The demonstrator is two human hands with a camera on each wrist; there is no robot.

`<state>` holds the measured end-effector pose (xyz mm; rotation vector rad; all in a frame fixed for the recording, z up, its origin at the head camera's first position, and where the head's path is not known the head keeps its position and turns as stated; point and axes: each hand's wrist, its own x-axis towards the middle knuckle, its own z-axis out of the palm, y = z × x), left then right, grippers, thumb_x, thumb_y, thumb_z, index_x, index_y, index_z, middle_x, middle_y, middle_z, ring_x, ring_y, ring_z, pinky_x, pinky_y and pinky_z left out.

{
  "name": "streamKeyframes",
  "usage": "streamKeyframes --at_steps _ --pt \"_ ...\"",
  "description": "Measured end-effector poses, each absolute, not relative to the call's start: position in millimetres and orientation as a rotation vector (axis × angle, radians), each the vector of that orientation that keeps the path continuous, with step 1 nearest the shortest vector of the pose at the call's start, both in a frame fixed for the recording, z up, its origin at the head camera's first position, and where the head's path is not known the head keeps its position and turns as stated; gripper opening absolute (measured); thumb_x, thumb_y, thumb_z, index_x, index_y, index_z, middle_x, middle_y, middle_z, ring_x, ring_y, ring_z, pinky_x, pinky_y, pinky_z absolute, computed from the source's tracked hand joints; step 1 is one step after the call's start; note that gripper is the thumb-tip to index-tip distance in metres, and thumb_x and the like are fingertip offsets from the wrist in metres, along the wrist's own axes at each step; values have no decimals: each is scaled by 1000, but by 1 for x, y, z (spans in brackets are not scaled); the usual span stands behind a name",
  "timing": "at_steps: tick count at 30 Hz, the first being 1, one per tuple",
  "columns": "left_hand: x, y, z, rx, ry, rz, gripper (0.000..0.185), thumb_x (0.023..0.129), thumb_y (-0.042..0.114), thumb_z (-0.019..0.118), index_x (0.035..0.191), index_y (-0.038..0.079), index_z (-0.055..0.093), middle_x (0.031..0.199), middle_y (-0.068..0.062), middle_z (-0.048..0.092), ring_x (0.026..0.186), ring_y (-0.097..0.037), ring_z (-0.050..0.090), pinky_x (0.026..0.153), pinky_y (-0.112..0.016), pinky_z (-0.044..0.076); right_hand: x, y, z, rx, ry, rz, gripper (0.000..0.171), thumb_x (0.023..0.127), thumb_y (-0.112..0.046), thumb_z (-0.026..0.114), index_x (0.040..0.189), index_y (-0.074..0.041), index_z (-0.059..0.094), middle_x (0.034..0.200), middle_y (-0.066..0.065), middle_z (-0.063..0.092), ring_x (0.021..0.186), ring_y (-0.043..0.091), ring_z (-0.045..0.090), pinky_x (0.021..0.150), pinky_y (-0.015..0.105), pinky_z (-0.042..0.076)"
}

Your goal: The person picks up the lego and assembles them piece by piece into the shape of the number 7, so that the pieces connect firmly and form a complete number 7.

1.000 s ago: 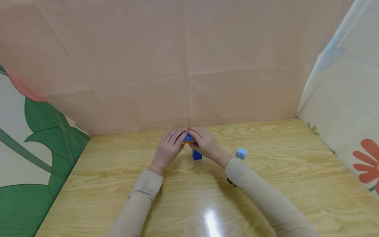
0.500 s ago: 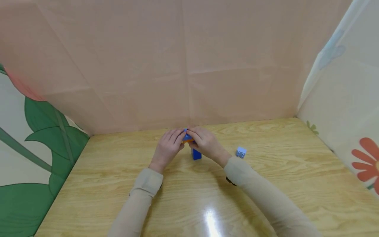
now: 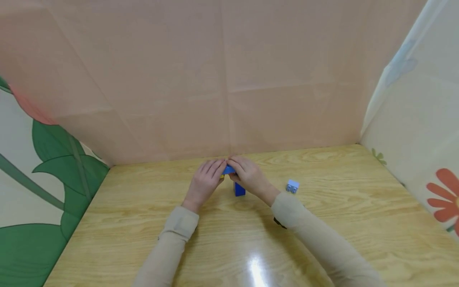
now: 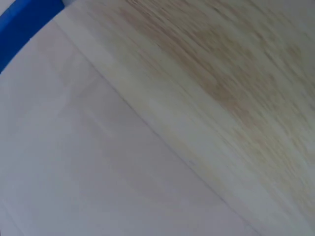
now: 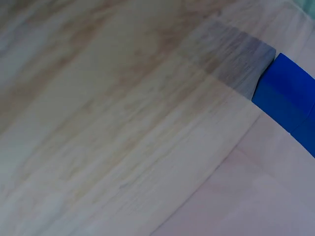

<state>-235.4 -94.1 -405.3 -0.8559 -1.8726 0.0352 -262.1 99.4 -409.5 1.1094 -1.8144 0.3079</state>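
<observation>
Blue piece (image 3: 229, 170), six o'clock
I pinch it with left grip (image 3: 205, 179) and right grip (image 3: 252, 176) near a smooth blue block (image 3: 239, 190); studded pale brick (image 3: 293, 185) at four o'clock on wood-grained surface (image 3: 340, 199).

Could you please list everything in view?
Table: 1, light brown, lower view
Blue piece: 1, blue, held near centre
Small part: 1, yellow, under the blue piece's left
Block: 1, dark blue, below the blue piece
Brick: 1, light blue, on the table, right
Back sheet: 1, pinkish beige, behind
Left sheet: 1, whitish with green leaves, left
Right sheet: 1, whitish with red flower, right
Sleeves: 2, beige, both forearms
Dark item: 1, black, by the right sleeve
Left hand and right hand: 2, bare, gripping the blue piece
</observation>
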Motion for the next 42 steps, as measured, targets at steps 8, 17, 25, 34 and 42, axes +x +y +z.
streamKeyframes --at_steps 8,17,25,34,42 --pt "-236 -95 -407 -852 -1896 104 66 67 29 85 123 10 58 117 -3 61 99 -20 60 86 -28 55 -257 98 -409 1024 -1891 347 69 64 -14 88 119 5 51 109 21 61 90 31 68 75 34 60" --pt "-241 -93 -405 -784 -1881 162 67 69 34 83 122 8 51 114 -7 52 96 -19 51 83 -27 50 -256 98 -407 1025 -1937 356 67 66 -8 86 121 6 50 112 21 60 89 30 69 74 33 60" --pt "-241 -96 -410 -810 -1878 203 64 72 31 80 123 7 49 115 -8 50 98 -20 48 85 -27 47 -254 98 -407 1040 -1923 293 61 67 -14 87 117 3 56 111 17 62 87 26 70 73 30 60" --pt "-242 -93 -408 -859 -1857 48 51 72 18 80 118 8 60 109 -5 58 96 -22 55 85 -31 52 -253 98 -407 1009 -1909 293 56 65 -12 87 112 4 61 108 16 66 90 27 71 76 32 60" --pt "-237 -91 -409 -842 -1880 -42 52 70 16 83 118 10 61 111 -9 61 97 -26 59 88 -34 54 -252 98 -409 997 -1899 311 57 66 -14 87 113 2 60 111 17 68 91 26 71 77 32 59"
